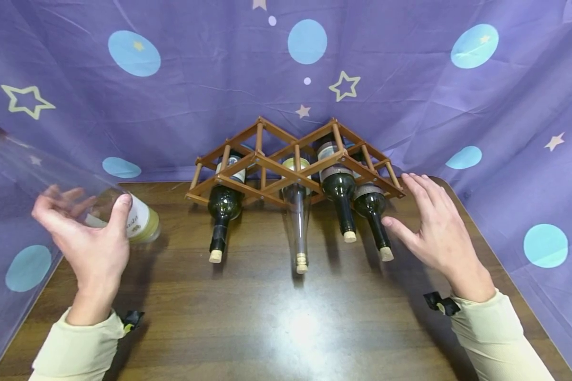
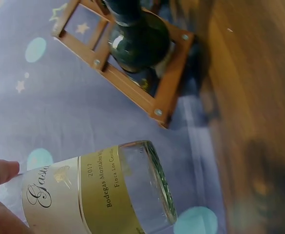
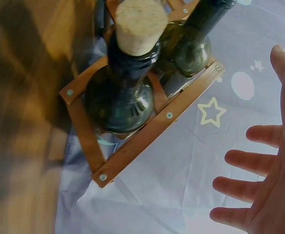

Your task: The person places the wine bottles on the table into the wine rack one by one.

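My left hand (image 1: 92, 241) grips a clear glass wine bottle (image 1: 140, 219) around its body, at the left of the table. Tilted, the bottle points its neck to the upper left and its base toward the rack. A white and yellow-green label (image 2: 108, 190) shows near the base in the left wrist view. My right hand (image 1: 438, 233) holds nothing; its fingers are extended and its thumb is apart, beside the right end of the wooden wine rack (image 1: 238, 182). Nearest to that thumb lies the rightmost dark green bottle (image 1: 371, 203), corked, in the rack.
Also lying in the rack, necks forward, are a dark bottle (image 1: 225, 203) at left, a clear bottle (image 1: 299, 211) in the middle and another dark bottle (image 1: 339, 188). The rack stands at the back of the wooden table (image 1: 248, 317), against a purple patterned cloth (image 1: 229, 63).
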Demonstrator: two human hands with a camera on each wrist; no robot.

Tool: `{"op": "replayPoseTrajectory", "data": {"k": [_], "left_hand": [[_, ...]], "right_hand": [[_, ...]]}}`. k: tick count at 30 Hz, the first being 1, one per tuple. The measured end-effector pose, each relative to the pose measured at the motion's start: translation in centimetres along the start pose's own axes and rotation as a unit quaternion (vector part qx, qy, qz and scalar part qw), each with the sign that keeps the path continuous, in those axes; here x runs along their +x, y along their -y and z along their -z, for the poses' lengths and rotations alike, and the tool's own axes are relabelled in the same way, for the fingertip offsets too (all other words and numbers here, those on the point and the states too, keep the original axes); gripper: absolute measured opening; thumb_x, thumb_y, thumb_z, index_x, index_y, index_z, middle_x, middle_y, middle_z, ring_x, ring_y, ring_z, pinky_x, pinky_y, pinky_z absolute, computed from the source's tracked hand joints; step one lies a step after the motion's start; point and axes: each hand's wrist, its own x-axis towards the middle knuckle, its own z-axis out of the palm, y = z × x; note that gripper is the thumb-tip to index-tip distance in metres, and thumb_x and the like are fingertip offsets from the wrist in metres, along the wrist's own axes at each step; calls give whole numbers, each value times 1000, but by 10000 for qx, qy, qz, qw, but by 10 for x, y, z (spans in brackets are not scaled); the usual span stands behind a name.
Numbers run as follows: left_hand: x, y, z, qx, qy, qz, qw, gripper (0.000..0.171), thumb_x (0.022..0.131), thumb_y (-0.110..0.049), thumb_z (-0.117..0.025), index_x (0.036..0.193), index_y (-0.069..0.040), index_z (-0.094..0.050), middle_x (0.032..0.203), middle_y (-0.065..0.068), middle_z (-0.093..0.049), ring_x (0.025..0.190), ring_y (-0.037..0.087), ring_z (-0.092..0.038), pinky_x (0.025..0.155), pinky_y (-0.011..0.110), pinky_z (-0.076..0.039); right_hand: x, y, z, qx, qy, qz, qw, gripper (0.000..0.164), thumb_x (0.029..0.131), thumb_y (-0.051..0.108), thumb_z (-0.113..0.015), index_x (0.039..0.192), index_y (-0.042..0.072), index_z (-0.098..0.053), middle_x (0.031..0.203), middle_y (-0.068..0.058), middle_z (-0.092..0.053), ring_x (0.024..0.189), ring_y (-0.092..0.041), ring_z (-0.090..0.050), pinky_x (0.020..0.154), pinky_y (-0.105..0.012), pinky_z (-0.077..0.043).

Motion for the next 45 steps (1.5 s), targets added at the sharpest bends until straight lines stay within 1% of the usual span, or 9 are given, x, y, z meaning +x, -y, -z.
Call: {"op": "replayPoseTrajectory", "data": {"k": [8,12,17,27,30,35,39,41,45], "left_hand": [[-4,-16,-11,-665,132,136,9976,76,75,-10,-83,137,-12,-39,123,7,-52,103,25,-62,78,25,-42],[-6,-24,-17,-1104,130,304,9933,79,72,-6,-85,137,-12,-40,123,10,-53,102,29,-62,82,28,-45],[-12,-38,-26,-1719,178,450,9839,80,69,-2,-86,134,-8,-41,122,14,-53,100,31,-61,89,33,-47],[-28,-63,-38,-2386,504,502,9685,80,69,-1,-86,134,-5,-39,121,18,-52,100,30,-60,89,34,-48],[-31,-63,-42,-2590,585,616,9621,80,69,0,-86,133,-5,-39,122,19,-53,101,29,-60,87,33,-48],[-36,-55,-52,-2928,773,724,9503,80,68,3,-85,133,-7,-38,122,19,-53,101,29,-61,83,30,-50],[-42,-53,-59,-3225,982,722,9387,78,70,5,-84,131,-7,-38,122,20,-53,101,32,-61,82,28,-51],[-46,-53,-63,-3288,1090,623,9360,76,72,4,-83,132,-6,-37,123,23,-54,101,34,-61,83,29,-52],[-54,-57,-70,-3529,1319,548,9247,72,75,7,-80,131,-4,-36,123,26,-53,102,38,-61,87,34,-52]], "right_hand": [[9,9,2,116,-183,93,9997,92,79,52,-76,154,12,-41,150,-15,-44,137,-37,-39,113,-48,-28],[14,14,4,231,-248,113,9994,91,79,51,-76,153,12,-42,150,-14,-44,139,-34,-38,114,-47,-27],[20,22,4,319,-349,149,9988,89,79,50,-77,152,11,-44,149,-15,-45,139,-33,-38,114,-46,-28],[28,35,3,436,-371,201,9982,91,78,47,-79,153,12,-42,150,-13,-45,139,-32,-38,113,-46,-29],[30,38,3,477,-377,262,9978,91,78,46,-79,153,12,-42,149,-13,-45,139,-32,-38,113,-45,-29],[33,46,2,543,-430,401,9968,91,78,47,-79,152,10,-42,149,-12,-46,138,-32,-39,113,-44,-29],[37,53,1,656,-503,506,9953,90,79,51,-76,152,9,-43,149,-11,-46,138,-32,-39,114,-44,-29],[39,56,1,738,-555,558,9942,89,80,53,-75,150,7,-44,149,-12,-47,137,-32,-40,114,-43,-29],[42,64,-2,794,-601,658,9928,89,81,56,-72,149,5,-44,148,-12,-48,137,-31,-40,113,-43,-29]]}}
